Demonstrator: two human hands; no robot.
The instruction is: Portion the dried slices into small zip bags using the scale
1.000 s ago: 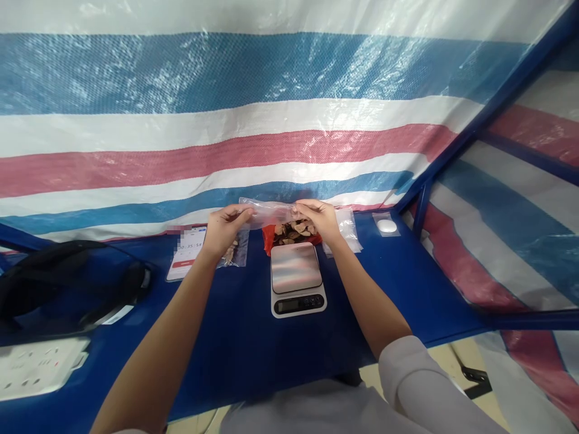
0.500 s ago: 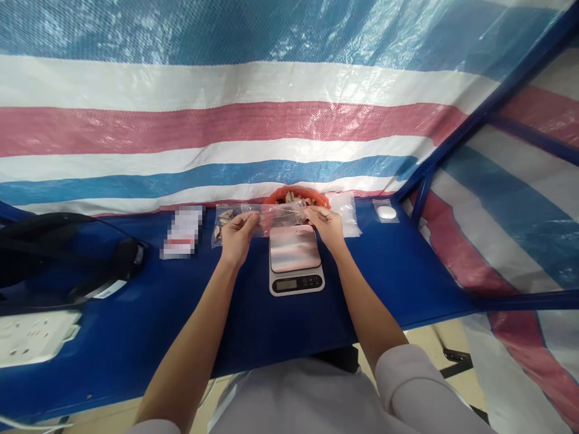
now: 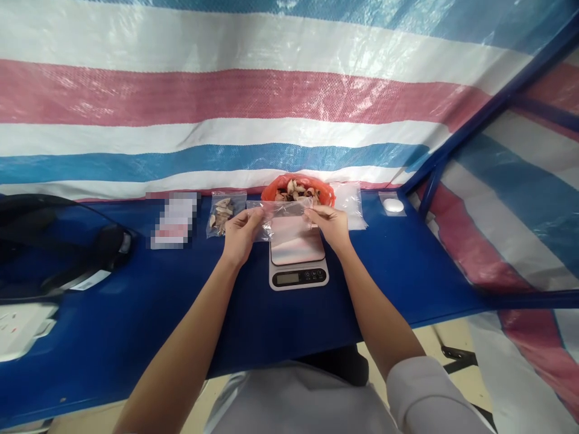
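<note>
Between my two hands a clear plastic bag (image 3: 286, 211) is stretched out above the kitchen scale. My left hand (image 3: 242, 234) pinches its left end, thumb against fingers. At the other end my right hand (image 3: 329, 224) also pinches the bag. Beneath it lies the kitchen scale (image 3: 298, 247), with a shiny plate and a dark display strip at its front. Just behind, a red plastic bag (image 3: 326, 191) stands open, full of dried brownish-white pieces (image 3: 296, 190). Left of my left hand, a clear zip bag (image 3: 221, 214) with similar pieces lies on the blue table.
Clear plastic bags (image 3: 353, 205) lie beside the red bag. A white rounded object (image 3: 392, 205) in a small bag sits at the right. To the left are a blurred-out packet (image 3: 174, 220), a black headset-like item (image 3: 85, 265) and a white power strip (image 3: 22, 328). Striped sheeting (image 3: 226, 96) hangs behind.
The clear bag between my hands now hangs flatter and lower toward the scale. My view has tilted slightly down, showing more of the red bag's contents. Both hands still pinch the bag.
</note>
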